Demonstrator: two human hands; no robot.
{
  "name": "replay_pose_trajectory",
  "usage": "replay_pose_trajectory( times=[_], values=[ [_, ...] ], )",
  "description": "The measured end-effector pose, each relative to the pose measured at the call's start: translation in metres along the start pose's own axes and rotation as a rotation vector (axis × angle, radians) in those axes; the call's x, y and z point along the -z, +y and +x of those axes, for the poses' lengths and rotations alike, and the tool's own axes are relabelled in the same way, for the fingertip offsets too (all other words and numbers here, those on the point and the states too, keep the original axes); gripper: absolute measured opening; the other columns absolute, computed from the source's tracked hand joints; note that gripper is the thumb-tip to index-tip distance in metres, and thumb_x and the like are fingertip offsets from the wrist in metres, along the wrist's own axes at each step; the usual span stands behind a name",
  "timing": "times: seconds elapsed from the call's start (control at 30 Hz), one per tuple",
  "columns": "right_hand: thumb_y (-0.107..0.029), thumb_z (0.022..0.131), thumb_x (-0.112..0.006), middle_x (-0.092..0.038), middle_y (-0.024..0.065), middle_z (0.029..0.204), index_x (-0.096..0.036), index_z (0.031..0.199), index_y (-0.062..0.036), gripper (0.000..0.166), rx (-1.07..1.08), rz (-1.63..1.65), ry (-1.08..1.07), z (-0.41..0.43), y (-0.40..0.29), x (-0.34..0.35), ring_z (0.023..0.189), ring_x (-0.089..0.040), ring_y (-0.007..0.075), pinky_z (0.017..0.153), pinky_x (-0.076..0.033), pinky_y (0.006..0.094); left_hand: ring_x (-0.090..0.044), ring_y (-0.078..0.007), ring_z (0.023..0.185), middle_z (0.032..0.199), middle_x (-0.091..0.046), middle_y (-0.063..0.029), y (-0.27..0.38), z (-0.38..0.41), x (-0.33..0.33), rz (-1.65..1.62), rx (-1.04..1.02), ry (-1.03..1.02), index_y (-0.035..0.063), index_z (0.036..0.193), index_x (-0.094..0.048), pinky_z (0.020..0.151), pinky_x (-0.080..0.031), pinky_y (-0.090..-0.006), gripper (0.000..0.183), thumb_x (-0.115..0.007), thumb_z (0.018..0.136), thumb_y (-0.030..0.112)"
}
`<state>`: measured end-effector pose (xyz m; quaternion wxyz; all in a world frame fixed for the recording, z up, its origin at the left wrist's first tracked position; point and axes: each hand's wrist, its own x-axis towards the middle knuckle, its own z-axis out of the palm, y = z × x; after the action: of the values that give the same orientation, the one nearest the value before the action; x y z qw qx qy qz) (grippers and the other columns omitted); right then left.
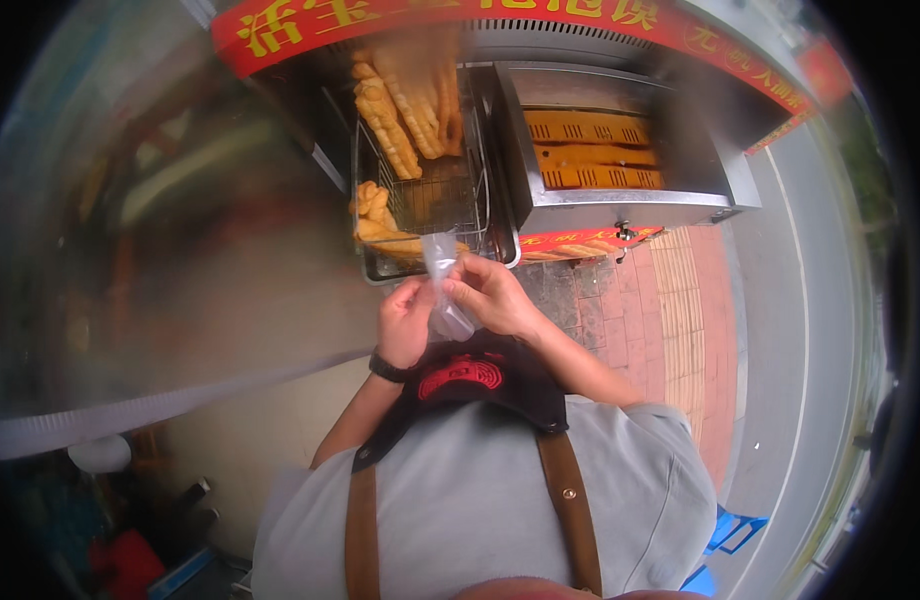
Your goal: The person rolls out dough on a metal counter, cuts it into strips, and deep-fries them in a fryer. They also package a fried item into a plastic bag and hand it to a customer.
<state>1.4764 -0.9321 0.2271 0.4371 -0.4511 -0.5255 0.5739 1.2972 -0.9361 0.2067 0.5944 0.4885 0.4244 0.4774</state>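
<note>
A clear plastic bag (451, 319) is pinched between both my hands in front of my chest. My left hand (404, 319), with a black wristband, grips its left side. On the other side, my right hand (497, 294) holds it by thumb and fingers. Just beyond the hands stands a wire basket (437, 202) over a metal tray. Long golden fried dough sticks (388, 124) lean upright at its far end. Shorter pieces of fried dough (373, 206) lie at the near left corner. The bag overlaps the basket's near edge.
To the right, a stainless steel fryer (625, 199) holds orange-brown oil (595, 157) around slotted plates. A tap (623, 231) sticks out of its front. A red sign (445, 19) with yellow writing spans the stall's top. Paving (632, 300) and a road lie right; a blue stool (734, 529) stands behind right.
</note>
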Motion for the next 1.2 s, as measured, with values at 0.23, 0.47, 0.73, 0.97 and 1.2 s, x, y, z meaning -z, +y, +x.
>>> replay_pose_trajectory(
  times=[0.23,0.47,0.73,0.97,1.2],
  values=[
    [-0.015,0.096,-0.065,-0.06,0.0005,0.08,-0.059,0.097,-0.0014,0.014,0.089,-0.006,-0.273,0.02,-0.002,0.035,0.073,-0.054,0.0079,0.066,-0.047,0.0259,-0.056,-0.0093,0.084,0.089,-0.062,-0.0005,-0.002,0.0,-0.044,0.182,-0.096,0.287,-0.002,0.099,-0.064,0.077,-0.046,-0.0254,0.015,-0.055,0.1,0.011],
    [-0.024,0.105,-0.05,-0.067,0.0083,0.096,-0.06,0.107,0.0002,0.026,-0.234,0.634,-0.124,0.023,0.017,0.042,0.088,-0.064,0.0169,0.08,-0.053,0.0303,-0.055,-0.0084,0.08,0.088,-0.061,-0.0004,-0.004,-0.01,-0.051,0.048,0.002,0.397,0.0004,0.094,-0.06,0.074,-0.046,-0.0252,0.022,-0.053,0.103,0.019],
    [-0.032,0.105,-0.047,-0.042,-0.0051,0.063,-0.052,0.086,-0.0086,0.03,-0.264,1.396,-0.143,0.044,0.004,0.066,0.056,-0.04,0.0074,0.056,-0.039,0.0241,-0.062,-0.0167,0.084,0.091,-0.066,-0.007,0.006,-0.012,-0.004,-0.936,0.075,0.459,0.0039,0.092,-0.06,0.079,-0.051,-0.0324,0.023,-0.056,0.102,0.024],
    [-0.034,0.101,-0.057,-0.05,-0.0043,0.067,-0.058,0.087,-0.0087,0.029,-0.52,0.867,-0.05,0.055,-0.01,0.015,0.055,-0.048,0.0101,0.052,-0.044,0.0263,-0.059,-0.024,0.115,0.125,-0.063,-0.0121,0.01,-0.05,-0.037,-0.998,0.325,0.07,0.0011,0.134,-0.054,0.099,-0.049,-0.0393,0.048,-0.056,0.096,0.031],
    [-0.018,0.096,-0.063,-0.068,0.0071,0.083,-0.067,0.099,-0.0043,0.014,-0.013,-0.116,-0.746,0.128,-0.039,0.027,0.076,-0.066,0.0157,0.069,-0.054,0.0311,-0.062,-0.0285,0.084,0.127,-0.056,-0.0247,0.055,-0.066,0.014,-0.758,-0.134,-0.381,0.0074,0.144,-0.042,0.073,-0.054,-0.0371,0.075,-0.066,0.086,0.048]
  ],
)
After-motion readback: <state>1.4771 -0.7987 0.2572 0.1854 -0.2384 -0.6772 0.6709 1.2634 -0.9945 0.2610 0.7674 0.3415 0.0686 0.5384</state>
